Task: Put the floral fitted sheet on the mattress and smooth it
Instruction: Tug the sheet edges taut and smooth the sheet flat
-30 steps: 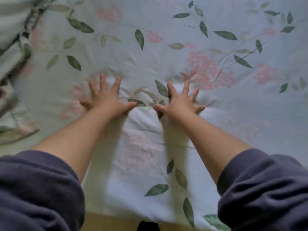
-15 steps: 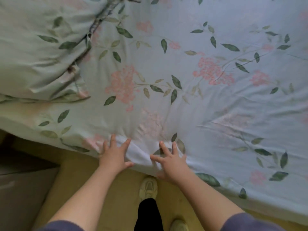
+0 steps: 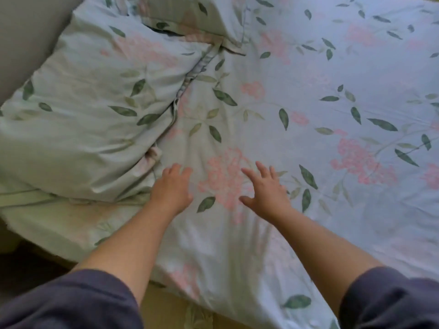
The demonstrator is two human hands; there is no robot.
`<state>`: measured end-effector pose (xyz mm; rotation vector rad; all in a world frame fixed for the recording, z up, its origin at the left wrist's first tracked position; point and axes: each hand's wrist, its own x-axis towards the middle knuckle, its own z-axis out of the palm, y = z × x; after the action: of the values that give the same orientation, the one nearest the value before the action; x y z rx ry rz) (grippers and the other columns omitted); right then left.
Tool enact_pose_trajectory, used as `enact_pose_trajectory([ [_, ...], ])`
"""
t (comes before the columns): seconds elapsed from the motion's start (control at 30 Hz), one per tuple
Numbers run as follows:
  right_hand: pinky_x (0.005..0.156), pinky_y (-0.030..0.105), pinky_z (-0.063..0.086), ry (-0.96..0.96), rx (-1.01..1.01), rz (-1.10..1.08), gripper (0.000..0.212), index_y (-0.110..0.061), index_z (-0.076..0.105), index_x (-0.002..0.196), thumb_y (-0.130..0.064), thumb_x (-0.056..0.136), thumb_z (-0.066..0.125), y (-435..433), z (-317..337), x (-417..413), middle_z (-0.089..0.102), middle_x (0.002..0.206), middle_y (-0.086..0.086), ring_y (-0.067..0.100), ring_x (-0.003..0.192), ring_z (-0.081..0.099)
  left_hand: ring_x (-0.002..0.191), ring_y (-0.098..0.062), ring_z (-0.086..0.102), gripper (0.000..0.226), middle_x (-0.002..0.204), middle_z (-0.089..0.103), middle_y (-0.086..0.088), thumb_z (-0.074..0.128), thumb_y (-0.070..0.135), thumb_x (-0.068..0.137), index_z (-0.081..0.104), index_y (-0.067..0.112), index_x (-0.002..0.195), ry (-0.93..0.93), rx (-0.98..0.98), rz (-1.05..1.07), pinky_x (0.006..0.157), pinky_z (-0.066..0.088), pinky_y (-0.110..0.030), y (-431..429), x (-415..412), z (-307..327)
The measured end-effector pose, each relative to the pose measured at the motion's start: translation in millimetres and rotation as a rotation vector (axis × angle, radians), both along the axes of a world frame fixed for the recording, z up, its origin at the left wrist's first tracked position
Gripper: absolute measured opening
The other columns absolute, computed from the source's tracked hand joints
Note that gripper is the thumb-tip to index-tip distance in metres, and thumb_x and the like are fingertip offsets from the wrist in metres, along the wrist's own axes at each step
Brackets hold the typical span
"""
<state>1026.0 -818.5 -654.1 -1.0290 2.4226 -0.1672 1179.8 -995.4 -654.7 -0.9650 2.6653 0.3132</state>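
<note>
standing by, i see the open room all to the right: the floral fitted sheet lies flat and low from beside the right hand out across the bed, so a hand could sweep that way freely. between the two hands a gap of bare sheet shows. to the left it is blocked: a plump pillow sits just beside the left hand, its corner near the fingers. a second pillow lies beyond it, and a grey panel closes off the far left corner. below the pillow a narrow strip of bed runs to the edge, then floor.
</note>
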Motion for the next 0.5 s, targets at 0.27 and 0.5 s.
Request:
enact_pose_trajectory([
  [0.27, 0.103, 0.077, 0.015, -0.116, 0.156, -0.129, 0.115, -0.065, -0.009, 0.134, -0.072, 0.055, 0.075, -135, -75, -77, -0.030, 0.155, -0.007, 0.046, 0.139, -0.025, 0.140, -0.044, -0.022, 0.132, 0.152, -0.036, -0.003, 0.081, 0.062, 0.054, -0.015, 0.049, 0.144, -0.189, 0.167, -0.103, 0.108, 0.013, -0.066, -126, -95, -54],
  [0.5, 0.101, 0.078, 0.016, -0.080, 0.337, 0.071, 0.114, -0.070, -0.010, 0.129, -0.067, 0.054, 0.076, -115, -68, -57, -0.033, 0.153, -0.010, 0.044, 0.140, -0.024, 0.139, -0.039, -0.028, 0.134, 0.153, -0.032, -0.006, 0.079, 0.066, 0.052, -0.016, 0.047, 0.144, -0.219, 0.090, -0.243, 0.109, 0.002, -0.065, -94, -51, -67],
])
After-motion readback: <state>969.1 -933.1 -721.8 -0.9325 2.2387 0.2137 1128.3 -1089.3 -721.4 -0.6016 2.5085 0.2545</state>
